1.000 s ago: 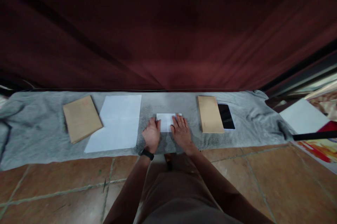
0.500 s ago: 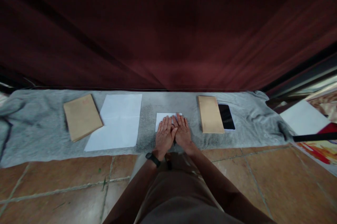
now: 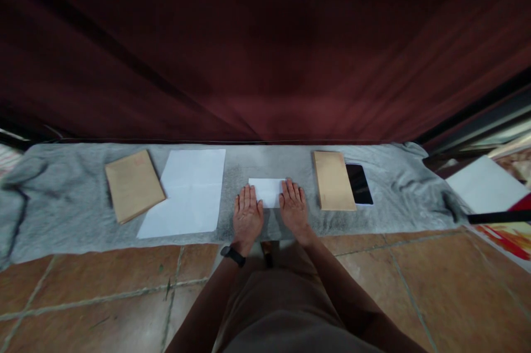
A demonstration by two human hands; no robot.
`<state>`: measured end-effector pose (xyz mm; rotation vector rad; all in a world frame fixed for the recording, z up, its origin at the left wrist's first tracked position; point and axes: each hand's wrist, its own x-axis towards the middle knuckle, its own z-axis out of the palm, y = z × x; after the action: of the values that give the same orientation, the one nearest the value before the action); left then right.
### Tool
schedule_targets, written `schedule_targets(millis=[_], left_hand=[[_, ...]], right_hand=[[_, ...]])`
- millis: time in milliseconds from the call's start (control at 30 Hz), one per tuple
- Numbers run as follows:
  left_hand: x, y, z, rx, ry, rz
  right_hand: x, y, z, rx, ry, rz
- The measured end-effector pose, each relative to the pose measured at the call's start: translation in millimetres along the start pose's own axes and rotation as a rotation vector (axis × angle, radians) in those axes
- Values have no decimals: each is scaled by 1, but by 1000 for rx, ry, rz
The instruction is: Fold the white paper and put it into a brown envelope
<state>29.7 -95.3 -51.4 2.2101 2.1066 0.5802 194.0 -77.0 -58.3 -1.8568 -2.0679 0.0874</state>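
Note:
A small folded white paper (image 3: 267, 191) lies on the grey cloth (image 3: 62, 198) in front of me. My left hand (image 3: 247, 218), with a black wristband, lies flat with fingers stretched out over the paper's left end. My right hand (image 3: 294, 210) lies flat and open on the paper's right end. A gap of white paper shows between the two hands. Neither hand grips anything.
A large white sheet (image 3: 188, 190) and a brown envelope (image 3: 133, 184) lie left on the cloth. Another brown envelope (image 3: 333, 180) and a black phone (image 3: 359, 183) lie right. A dark red curtain (image 3: 265, 48) hangs behind. White paper (image 3: 485, 184) lies far right. Tiled floor (image 3: 103, 286) is below.
My hands, pressed side by side on the middle of the folded paper half a second ago, have slid apart toward its two ends. The view shifted slightly.

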Motion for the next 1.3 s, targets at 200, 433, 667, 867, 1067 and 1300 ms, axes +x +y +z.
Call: schedule_targets(millis=[200, 433, 667, 867, 1067, 1300], left_hand=[[0, -3, -1, 8, 11, -6], [1, -2, -2, 11, 7, 2], [1, -3, -1, 16, 2, 5], [0, -3, -2, -6, 12, -14], [7, 11, -2, -58, -22, 121], [22, 32, 14, -97, -152, 235]], right_hand=[[-1, 14, -3, 12, 17, 7], [0, -5, -10, 74, 16, -99], [-2, -29, 0, 118, -67, -220], [-1, -8, 0, 51, -32, -106], [-3, 0, 0, 39, -25, -90], [-3, -1, -4, 32, -79, -87]])
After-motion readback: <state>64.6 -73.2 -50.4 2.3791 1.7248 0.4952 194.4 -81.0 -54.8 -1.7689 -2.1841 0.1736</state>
